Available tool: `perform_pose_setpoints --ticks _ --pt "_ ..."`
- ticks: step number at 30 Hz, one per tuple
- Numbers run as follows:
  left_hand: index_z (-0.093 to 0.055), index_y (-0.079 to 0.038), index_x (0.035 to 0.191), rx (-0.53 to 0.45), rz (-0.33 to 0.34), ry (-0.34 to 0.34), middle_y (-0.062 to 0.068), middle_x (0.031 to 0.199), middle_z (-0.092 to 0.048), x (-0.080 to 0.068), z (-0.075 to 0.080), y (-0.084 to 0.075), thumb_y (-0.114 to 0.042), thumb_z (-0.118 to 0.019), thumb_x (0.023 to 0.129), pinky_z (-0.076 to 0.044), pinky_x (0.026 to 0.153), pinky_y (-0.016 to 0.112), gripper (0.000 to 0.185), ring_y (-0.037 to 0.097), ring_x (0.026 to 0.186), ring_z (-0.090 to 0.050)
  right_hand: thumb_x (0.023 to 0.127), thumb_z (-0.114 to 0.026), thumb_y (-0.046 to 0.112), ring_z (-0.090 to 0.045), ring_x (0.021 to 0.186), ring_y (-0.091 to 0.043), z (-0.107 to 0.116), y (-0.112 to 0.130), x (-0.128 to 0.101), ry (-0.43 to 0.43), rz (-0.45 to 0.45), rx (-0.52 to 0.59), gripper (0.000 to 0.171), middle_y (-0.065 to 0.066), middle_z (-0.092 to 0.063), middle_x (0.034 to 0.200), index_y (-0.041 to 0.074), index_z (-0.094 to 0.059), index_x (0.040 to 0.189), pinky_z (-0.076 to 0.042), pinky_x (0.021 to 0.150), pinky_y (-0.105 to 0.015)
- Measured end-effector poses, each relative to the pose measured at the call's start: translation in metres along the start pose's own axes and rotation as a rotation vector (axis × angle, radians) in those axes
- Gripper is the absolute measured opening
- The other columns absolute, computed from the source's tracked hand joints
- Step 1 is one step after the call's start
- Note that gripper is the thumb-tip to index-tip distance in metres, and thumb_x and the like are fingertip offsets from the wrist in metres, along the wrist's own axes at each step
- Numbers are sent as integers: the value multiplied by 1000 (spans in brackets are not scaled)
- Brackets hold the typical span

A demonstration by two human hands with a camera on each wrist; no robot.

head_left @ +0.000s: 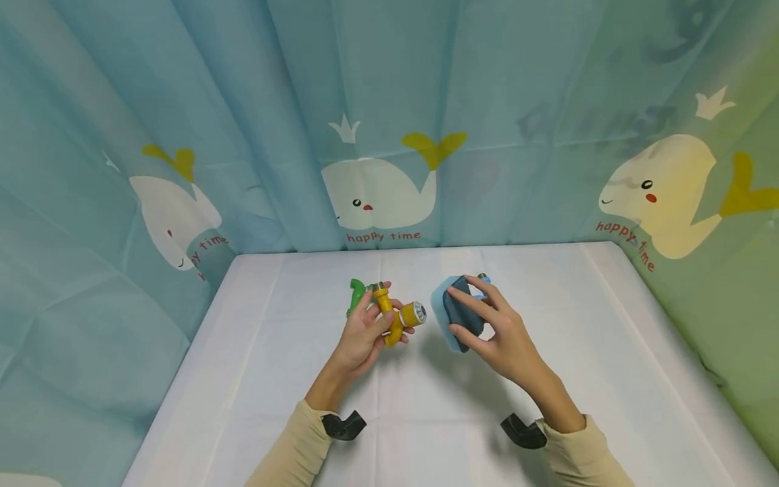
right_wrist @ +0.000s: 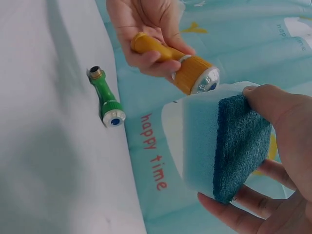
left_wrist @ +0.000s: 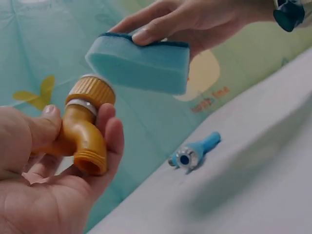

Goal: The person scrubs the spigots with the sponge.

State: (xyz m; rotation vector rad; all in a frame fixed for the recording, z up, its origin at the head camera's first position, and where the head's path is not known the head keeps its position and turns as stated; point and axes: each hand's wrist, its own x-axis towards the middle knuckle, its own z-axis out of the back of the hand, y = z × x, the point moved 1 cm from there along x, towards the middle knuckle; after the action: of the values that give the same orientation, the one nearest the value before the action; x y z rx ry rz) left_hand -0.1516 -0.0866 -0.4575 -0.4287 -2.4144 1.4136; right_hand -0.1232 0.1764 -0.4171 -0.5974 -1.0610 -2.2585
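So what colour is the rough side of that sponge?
Dark blue, on a light blue sponge; the right wrist view shows it best.

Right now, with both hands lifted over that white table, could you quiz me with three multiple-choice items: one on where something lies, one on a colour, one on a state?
1. Where is the green plastic tap?
A. lying on the white table
B. in the right hand
C. hanging on the curtain

2. What colour is the plastic tap held in the left hand?
A. red
B. yellow
C. black

3. How does the right hand hold the blue sponge with its dark scouring side?
A. flat under an open palm
B. gripped between thumb and fingers
C. not touching it

Answers: 1 A, the right wrist view shows it lying on the tabletop; 2 B, its body is yellow; 3 B, thumb and fingers clamp its opposite edges.
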Motion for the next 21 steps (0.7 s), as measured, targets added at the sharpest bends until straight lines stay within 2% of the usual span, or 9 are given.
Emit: perform_pose_setpoints --ticks 5,8,10,16,18,21 --pt "-24 -19 147 0 66 92 27 137 -50 -1 -2 -3 -16 -38 112 -57 95 44 37 32 102 -69 80 -88 6 -67 100 -28 -2 1 -1 6 11 2 65 -16 -49 150 15 -65 140 -62 71 -45" --pt "-23 -24 141 -39 110 125 29 132 -47 -2 -4 -3 -27 -33 113 -53 102 48 30 34 106 -69 79 -88 7 -67 100 -28 -2 1 -1 2 12 -10 65 -16 -50 150 15 -66 139 -62 72 -46" --pt "-22 -26 139 -62 122 122 26 132 -44 -2 -5 -3 -34 -29 112 -52 102 48 29 34 106 -68 79 -88 7 -67 100 -28 -2 0 -2 -1 11 -15 65 -17 -50 150 15 -66 139 -62 72 -46" --pt "-32 -25 138 -155 170 57 20 129 -48 -4 -6 -6 -56 -22 108 -53 96 43 44 33 105 -61 80 -88 8 -66 102 -30 -2 -1 -4 2 8 -19 65 -17 -49 150 16 -65 140 -62 73 -47" --pt "-36 -25 134 -187 187 53 21 133 -48 -4 -5 -6 -57 -25 109 -52 100 45 42 36 109 -61 80 -88 8 -66 102 -30 -3 -1 -4 4 4 -21 65 -17 -50 150 16 -65 140 -62 73 -48" --pt "-37 -21 135 -213 187 71 25 145 -40 -5 -5 -7 -50 -35 111 -46 109 51 38 42 123 -58 80 -88 9 -66 102 -29 -3 -1 -5 8 7 -25 64 -17 -49 150 16 -65 140 -62 74 -48"
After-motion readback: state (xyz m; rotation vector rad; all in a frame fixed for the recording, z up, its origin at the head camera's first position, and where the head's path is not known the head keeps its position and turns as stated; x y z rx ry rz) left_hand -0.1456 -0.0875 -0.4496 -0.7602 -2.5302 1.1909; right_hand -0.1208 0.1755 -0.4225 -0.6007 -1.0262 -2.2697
